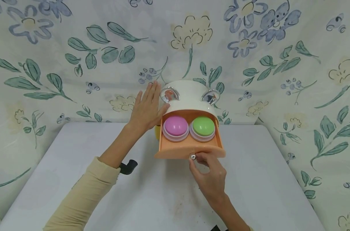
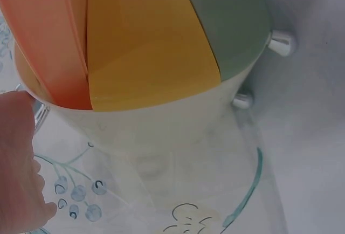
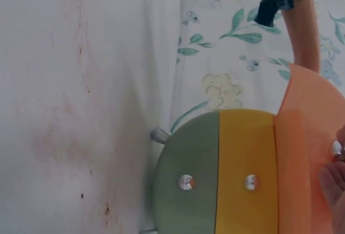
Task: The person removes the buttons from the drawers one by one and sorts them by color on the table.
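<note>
right hand [image 1: 211, 175], nearest the head camera, pinches the small silver knob [image 1: 193, 156] on the front of the orange drawer [image 1: 189, 150], pulled out from the top of a white drawer cabinet [image 1: 189, 96] at the back of the white table [image 1: 258, 179]. left hand [image 1: 146, 109], fingers straight, presses flat on the cabinet's side; this grip is open, bracing only. drawer holds a pink domed container [image 1: 175, 127] and a green domed container [image 1: 203, 127] side by side; likely light, stiff, smooth plastic that slides easily, best taken by the knob.

Floral backdrop [image 1: 76, 48] behind white table [image 1: 264, 179]
</note>
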Motion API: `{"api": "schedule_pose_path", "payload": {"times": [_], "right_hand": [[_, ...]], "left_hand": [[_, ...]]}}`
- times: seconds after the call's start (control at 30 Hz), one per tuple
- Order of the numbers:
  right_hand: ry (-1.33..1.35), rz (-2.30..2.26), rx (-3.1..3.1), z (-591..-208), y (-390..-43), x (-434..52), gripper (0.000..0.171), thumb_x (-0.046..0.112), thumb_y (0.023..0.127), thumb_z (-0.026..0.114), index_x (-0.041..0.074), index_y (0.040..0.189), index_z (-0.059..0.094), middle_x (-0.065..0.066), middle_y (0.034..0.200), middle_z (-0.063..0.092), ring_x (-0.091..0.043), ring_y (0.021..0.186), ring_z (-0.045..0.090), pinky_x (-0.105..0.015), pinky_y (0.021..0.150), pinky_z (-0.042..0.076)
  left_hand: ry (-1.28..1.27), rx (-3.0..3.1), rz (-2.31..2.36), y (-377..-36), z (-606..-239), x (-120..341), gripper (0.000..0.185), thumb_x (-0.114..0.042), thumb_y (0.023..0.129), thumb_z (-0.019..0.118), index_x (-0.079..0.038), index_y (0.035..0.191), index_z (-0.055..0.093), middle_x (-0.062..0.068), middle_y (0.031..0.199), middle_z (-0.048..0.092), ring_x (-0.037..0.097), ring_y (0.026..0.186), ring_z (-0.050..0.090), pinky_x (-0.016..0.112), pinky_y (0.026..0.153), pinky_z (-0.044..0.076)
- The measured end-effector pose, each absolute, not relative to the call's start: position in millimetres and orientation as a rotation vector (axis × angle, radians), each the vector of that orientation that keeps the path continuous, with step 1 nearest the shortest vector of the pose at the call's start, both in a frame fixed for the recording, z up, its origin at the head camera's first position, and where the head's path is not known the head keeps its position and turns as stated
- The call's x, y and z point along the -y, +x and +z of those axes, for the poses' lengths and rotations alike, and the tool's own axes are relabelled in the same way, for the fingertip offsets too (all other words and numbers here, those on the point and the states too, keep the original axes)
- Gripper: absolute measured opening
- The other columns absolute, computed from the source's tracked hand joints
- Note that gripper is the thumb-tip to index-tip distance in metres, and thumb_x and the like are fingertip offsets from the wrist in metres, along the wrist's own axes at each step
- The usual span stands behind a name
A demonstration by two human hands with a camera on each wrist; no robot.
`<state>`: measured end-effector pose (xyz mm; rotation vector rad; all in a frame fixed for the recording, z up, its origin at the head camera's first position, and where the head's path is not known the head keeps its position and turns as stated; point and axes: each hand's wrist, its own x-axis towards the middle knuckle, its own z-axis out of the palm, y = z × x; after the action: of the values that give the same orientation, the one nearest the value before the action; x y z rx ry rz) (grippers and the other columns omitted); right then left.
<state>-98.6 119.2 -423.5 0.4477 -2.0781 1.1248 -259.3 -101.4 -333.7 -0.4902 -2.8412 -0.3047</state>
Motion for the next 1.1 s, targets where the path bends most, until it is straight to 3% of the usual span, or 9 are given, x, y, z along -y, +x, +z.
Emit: {"api": "schedule_pose_path", "payload": {"times": [0.43,0.6,0.8,1.1], "right_hand": [[0.462,1.137,2.117,-413,-97,-132,0.023,0.004,0.079,0.084,0.000,0.099,0.072,-0.005,0.094,0.074,-0.019,0.083,0.071,-0.018,0.078,0.054],[0.434,1.168,2.070,-393,-97,-148,0.016,-0.002,0.081,0.080,-0.001,0.096,0.073,-0.007,0.091,0.074,-0.019,0.079,0.071,-0.019,0.076,0.055],[0.364,1.115,2.111,-365,-110,-176,0.022,-0.001,0.081,0.081,-0.004,0.101,0.072,-0.011,0.097,0.074,-0.022,0.087,0.071,-0.016,0.083,0.052],[0.350,1.125,2.504,-352,-153,-202,0.048,0.018,0.083,0.084,0.000,0.124,0.066,-0.014,0.122,0.068,-0.029,0.113,0.063,-0.047,0.094,0.052]], "left_hand": [[-0.489,2.834,-0.287,-260,-334,102,0.080,-0.050,0.104,0.037,-0.002,0.160,0.004,0.012,0.167,0.001,0.026,0.152,-0.003,0.050,0.120,0.003],[-0.492,2.838,-0.288,-260,-333,102,0.080,-0.049,0.104,0.037,-0.002,0.160,0.005,0.012,0.167,0.001,0.026,0.152,-0.003,0.050,0.120,0.003],[-0.491,2.840,-0.288,-260,-333,102,0.080,-0.050,0.104,0.037,-0.002,0.159,0.004,0.012,0.167,0.001,0.026,0.152,-0.003,0.050,0.120,0.004],[-0.492,2.846,-0.297,-260,-333,101,0.080,-0.050,0.104,0.036,-0.002,0.159,0.004,0.012,0.167,0.001,0.026,0.152,-0.003,0.050,0.120,0.004]]}}
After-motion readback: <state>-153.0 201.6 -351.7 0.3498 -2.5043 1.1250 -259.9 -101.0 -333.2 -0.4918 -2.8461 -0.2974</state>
